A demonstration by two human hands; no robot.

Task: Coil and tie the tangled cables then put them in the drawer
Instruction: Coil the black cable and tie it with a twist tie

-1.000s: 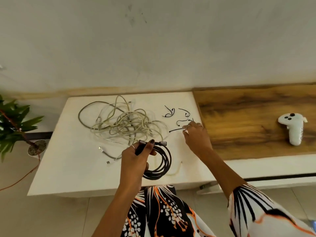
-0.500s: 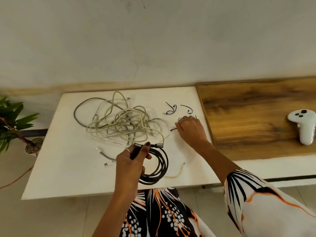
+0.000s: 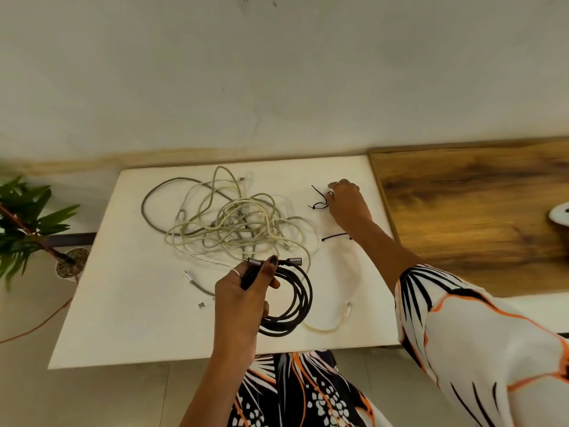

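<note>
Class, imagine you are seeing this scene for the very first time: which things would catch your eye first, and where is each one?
Probably the tangled pile of pale cables, sprawled across the far middle of the white tabletop. Next, the coiled black cable that the left hand holds near the front edge. To the right, the right hand reaches for small black ties beside the wooden surface.

This looks like a room in a home: a low white table against a plain painted wall, a wood-grain top beside it, a potted plant and a tiled floor.
</note>
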